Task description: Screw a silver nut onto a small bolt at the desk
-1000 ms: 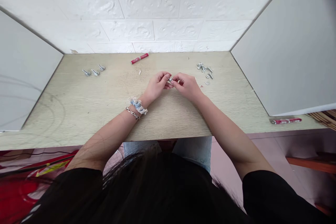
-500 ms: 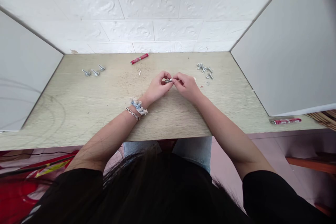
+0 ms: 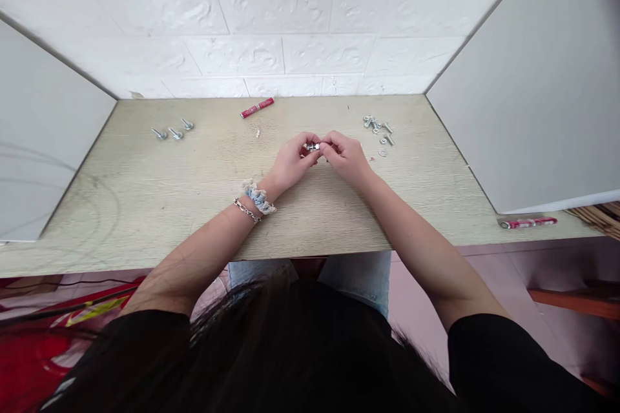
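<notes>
A small silver bolt (image 3: 311, 147) with what looks like a washer and a nut on it lies between my two hands, above the middle of the table. My left hand (image 3: 293, 158) is closed on its left end, thumb and forefinger pinching it. From the other side my right hand (image 3: 345, 156) pinches the nut end with thumb and forefinger. The fingertips partly cover the metal pieces. To the right rests a loose group of bolts and nuts (image 3: 372, 122), with a flat washer (image 3: 382, 153) nearer me. Three bolts fitted with washers (image 3: 175, 134) stand at the left.
A red tube (image 3: 257, 108) lies at the back by the white brick wall (image 3: 305, 6). Another red tube (image 3: 529, 223) is near the right front edge. Grey panels (image 3: 537, 90) border the wooden table (image 3: 184, 206). A white scrap (image 3: 258, 133) lies left of my hands.
My hands have shifted very slightly to the right, still together on the bolt. My right fingers have curled a little differently around its end. The pieces on the table have not moved.
</notes>
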The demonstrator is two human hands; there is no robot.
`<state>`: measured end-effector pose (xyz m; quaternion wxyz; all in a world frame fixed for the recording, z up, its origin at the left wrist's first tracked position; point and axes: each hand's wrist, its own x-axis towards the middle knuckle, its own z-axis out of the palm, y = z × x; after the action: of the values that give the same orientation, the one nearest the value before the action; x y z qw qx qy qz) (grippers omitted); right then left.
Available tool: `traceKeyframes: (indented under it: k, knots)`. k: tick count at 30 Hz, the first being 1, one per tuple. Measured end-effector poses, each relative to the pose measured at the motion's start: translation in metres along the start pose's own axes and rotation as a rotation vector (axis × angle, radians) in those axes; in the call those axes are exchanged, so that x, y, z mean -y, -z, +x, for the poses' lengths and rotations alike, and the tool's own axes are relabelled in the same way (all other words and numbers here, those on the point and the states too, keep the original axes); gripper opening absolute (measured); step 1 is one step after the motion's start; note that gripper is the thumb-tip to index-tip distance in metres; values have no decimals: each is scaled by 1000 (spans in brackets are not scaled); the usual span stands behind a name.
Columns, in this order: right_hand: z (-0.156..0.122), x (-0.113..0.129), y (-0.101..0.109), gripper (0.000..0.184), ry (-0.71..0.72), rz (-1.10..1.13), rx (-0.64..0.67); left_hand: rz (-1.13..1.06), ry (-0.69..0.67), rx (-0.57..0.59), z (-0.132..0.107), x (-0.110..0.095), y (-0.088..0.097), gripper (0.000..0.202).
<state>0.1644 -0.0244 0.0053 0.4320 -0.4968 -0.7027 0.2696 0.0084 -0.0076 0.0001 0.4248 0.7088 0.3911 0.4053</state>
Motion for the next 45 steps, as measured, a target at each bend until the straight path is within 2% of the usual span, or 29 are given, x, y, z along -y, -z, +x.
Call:
traceKeyframes:
  k: [6,13,20,28,37,45]
  knots:
    - [1,-2,-1,20,5,-18,20,160,-37,-35,1,3,2,8]
    - [2,-6,1,22,9,-38,49,228,-76,-8,1,7,4,10]
    - [2,-6,2,20,-7,-35,79,145,-21,22,2,7,5,15]
    - [1,-7,-1,10,-16,-35,73,106,2,-40,4,10,5,17]
    - [1,-6,0,10,-33,-42,60,64,52,40,1,4,5,20]
    - [2,-7,2,17,-33,-88,99,220,86,80,-1,0,8,24]
